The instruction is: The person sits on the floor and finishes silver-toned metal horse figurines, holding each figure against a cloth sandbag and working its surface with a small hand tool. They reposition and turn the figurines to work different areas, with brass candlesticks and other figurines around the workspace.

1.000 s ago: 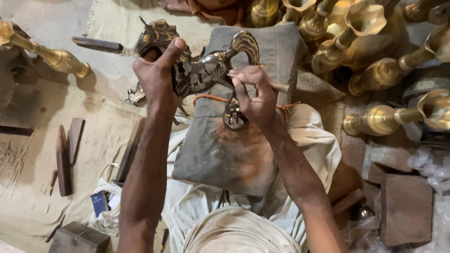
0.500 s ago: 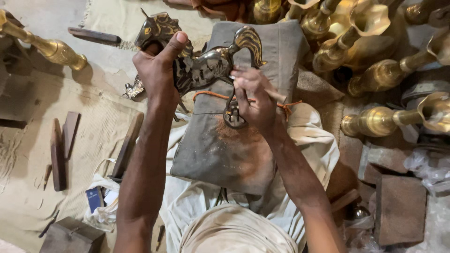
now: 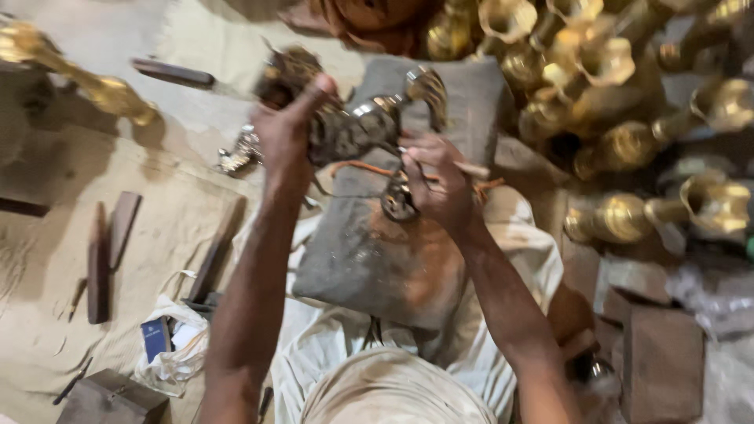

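Observation:
My left hand grips a dark metal animal figure with a curved brass-coloured neck, held above a grey cushion on my lap. My right hand is closed around a thin wooden-handled tool pressed against the figure's underside. A round metal part of the figure hangs just below my right fingers. An orange cord lies across the cushion under the figure. The picture is blurred by motion.
Several brass horn-shaped pieces lie piled at the upper right. Another brass piece lies at upper left. Wooden sticks and a dark tool handle rest on the sandy cloth. A wooden block stands at lower right, and a plastic bag lies at lower left.
The view has shifted slightly and blurred. Both hands stay on the figure and tool, with the figure held in about the same place over the cushion.

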Demonstrator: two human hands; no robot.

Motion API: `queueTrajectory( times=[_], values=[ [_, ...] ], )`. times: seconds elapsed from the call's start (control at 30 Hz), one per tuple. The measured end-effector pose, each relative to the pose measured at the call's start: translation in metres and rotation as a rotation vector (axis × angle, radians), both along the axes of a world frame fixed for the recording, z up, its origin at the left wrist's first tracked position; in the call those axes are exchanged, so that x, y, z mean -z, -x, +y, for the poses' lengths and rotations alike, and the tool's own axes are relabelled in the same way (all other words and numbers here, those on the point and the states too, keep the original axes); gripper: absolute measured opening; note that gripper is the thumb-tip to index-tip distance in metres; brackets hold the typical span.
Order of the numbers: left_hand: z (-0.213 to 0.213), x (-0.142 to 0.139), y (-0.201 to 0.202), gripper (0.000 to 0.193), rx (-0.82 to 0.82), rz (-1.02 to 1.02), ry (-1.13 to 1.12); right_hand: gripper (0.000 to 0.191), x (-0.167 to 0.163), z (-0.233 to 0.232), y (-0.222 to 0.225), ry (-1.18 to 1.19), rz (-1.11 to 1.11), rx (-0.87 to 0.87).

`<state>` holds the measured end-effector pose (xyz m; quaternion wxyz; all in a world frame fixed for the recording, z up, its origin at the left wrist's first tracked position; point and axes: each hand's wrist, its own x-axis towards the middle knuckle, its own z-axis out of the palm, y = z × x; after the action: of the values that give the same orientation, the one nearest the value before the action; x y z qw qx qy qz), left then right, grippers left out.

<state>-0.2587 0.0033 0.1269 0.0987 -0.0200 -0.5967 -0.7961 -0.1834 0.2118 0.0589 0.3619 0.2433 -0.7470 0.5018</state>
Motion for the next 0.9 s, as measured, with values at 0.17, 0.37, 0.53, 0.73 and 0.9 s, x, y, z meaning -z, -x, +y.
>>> queueTrajectory(
  times=[0.17, 0.37, 0.53, 0.73, 0.9],
  values=[
    [0.005, -0.013, -0.024, 0.027, 0.007, 0.064, -0.175, 0.021, -0.006, -0.003, -0.022, 0.339, -0.119, -0.091],
    [-0.001, -0.011, -0.079, 0.023, 0.145, 0.396, 0.128, 0.023, 0.001, 0.009, -0.057, 0.648, -0.277, -0.022],
    [-0.015, -0.011, -0.108, 0.031, 0.246, 0.837, 0.405, 0.02, 0.013, 0.008, -0.111, 0.636, -0.384, 0.018],
    [-0.031, 0.028, -0.139, 0.03, 0.315, 0.802, 0.936, 0.02, -0.019, 0.008, -0.192, 0.527, -0.471, -0.026],
    [-0.027, 0.066, -0.167, 0.031, 0.281, 0.873, 0.941, 0.018, -0.053, 0.005, -0.198, 0.527, -0.488, 0.02]
  ],
)
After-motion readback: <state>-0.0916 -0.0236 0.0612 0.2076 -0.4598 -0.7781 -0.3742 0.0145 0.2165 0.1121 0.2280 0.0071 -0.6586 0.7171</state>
